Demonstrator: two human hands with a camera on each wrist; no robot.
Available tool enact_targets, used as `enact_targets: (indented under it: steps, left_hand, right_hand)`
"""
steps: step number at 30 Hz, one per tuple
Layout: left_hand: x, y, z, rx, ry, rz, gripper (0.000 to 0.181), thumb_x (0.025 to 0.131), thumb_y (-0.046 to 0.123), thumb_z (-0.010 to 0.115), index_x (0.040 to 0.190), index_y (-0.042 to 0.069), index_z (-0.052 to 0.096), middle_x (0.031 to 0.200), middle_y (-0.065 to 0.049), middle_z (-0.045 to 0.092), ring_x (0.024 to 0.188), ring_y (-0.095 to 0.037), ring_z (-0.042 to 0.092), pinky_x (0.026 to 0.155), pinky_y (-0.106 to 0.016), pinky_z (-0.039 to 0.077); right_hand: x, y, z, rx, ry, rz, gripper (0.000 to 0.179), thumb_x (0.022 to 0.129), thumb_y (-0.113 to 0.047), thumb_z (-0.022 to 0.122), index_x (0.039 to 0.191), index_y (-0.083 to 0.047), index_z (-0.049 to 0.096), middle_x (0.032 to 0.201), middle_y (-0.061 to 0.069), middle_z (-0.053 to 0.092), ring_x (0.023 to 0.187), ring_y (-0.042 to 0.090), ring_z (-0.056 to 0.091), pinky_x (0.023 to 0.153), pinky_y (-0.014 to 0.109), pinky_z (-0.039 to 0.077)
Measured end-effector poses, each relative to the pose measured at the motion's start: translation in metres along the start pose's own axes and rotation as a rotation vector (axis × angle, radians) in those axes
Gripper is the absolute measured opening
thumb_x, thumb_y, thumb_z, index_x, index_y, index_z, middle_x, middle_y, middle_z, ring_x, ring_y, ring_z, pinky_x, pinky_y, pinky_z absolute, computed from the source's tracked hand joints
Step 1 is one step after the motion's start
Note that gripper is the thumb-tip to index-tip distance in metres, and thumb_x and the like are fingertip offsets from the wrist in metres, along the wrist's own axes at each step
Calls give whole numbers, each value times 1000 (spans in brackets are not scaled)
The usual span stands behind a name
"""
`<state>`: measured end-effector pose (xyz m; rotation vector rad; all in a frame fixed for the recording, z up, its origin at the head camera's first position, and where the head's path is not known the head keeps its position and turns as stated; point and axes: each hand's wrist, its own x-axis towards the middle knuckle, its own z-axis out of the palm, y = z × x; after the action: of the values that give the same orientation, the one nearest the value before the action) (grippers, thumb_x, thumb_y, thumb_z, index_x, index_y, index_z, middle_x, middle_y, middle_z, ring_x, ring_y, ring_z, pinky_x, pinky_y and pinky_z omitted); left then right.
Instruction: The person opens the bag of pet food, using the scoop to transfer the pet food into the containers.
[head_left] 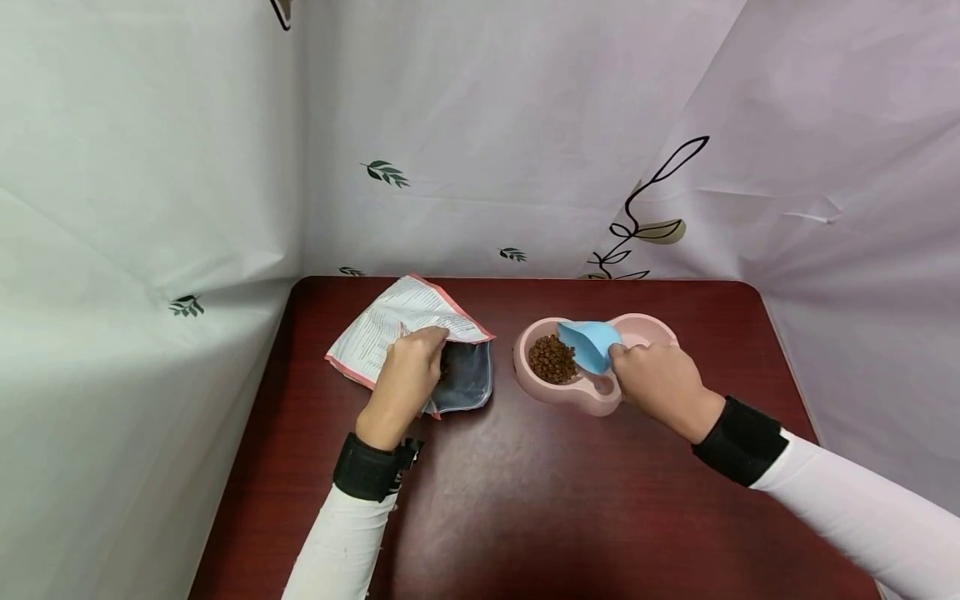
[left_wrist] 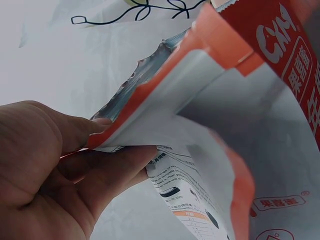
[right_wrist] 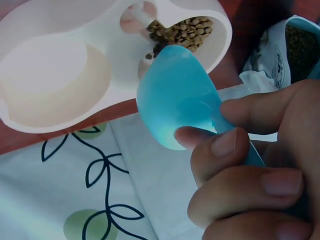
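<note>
Two bare hands work above a dark red wooden table [head_left: 525, 508], seen from the head of the person they belong to. The left hand [head_left: 405, 379] pinches the upper edge of a food bag [head_left: 390, 321], thumb on one side of the orange-red border and fingers on the other, closed down to the thickness of the wrapper. The bag lies on the left part of the table, its mouth spread apart; its raised flap is white with printed lines of text, and the right wrist view shows dark pellets inside. The right hand [head_left: 656, 383] has its fingers curled firmly round the handle of a light blue scoop [head_left: 600, 340]. The scoop is tilted over a pink double bowl [head_left: 592, 406], right of the bag and apart from it, with the scoop's mouth facing the left-hand compartment. A heap of brown kibble [head_left: 551, 360] sits in that compartment, just beside the scoop's lip; whether the scoop touches the bowl is hard to tell. The right-hand compartment is partly hidden behind scoop and hand, and a small round hollow lies between the two at the near side. Each wrist wears a black band [head_left: 742, 442] over a white sleeve [head_left: 337, 542]. Behind the table hangs pale cloth [head_left: 487, 108] printed with leaves and looping black stems.
</note>
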<state>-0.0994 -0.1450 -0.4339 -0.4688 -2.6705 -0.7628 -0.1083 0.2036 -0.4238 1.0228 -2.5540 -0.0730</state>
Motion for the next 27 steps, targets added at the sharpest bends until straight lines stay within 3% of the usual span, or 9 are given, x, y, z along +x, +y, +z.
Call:
enact_targets:
  steps: [7,12,15,19,24,27]
  left_hand:
    - [1,0,-1,8,1,-12,18,90,-3,62,106,-3,72,103,-18,74,98,-27,69,77,-43,59]
    - [1,0,0,8,3,-13,18,90,-3,62,106,-4,72,103,-18,74,98,-27,69,78,-43,59]
    - [0,0,0,4,0,-14,19,90,-2,62,106,-4,72,103,-18,74,98,-27,69,78,-43,59]
    - [0,0,0,1,-1,-18,19,90,-2,63,106,-4,72,103,-18,74,98,-27,69,78,-44,59]
    - [1,0,0,8,-3,-17,19,90,-2,62,106,-3,72,103,-17,74,98,-27,69,79,-44,59]
    - [2,0,0,11,-6,-16,19,90,-2,62,106,-3,72,103,-17,74,98,-26,69,79,-44,59]
  right_hand:
    - [-5,2,1,-38,38,18,19,65,-1,68,69,-1,50,46,8,43,32,25,42,26,41,38]
    - [-9,3,-1,19,-5,73,20,77,-8,65,69,-4,47,43,4,36,30,20,34,24,40,34]
    - [-9,3,-4,133,-124,144,23,83,-17,66,73,-8,47,45,-1,33,35,16,32,27,36,32]
    - [-8,-1,-7,328,-265,256,18,88,-24,67,81,-12,55,52,-4,41,45,13,38,37,32,34]
    - [-12,-10,-4,546,-308,303,14,92,-26,65,93,-12,65,60,-8,50,51,7,43,48,27,40]
    - [-16,-17,-1,681,-340,338,12,94,-26,64,96,-15,65,60,-10,47,52,5,42,52,27,41]
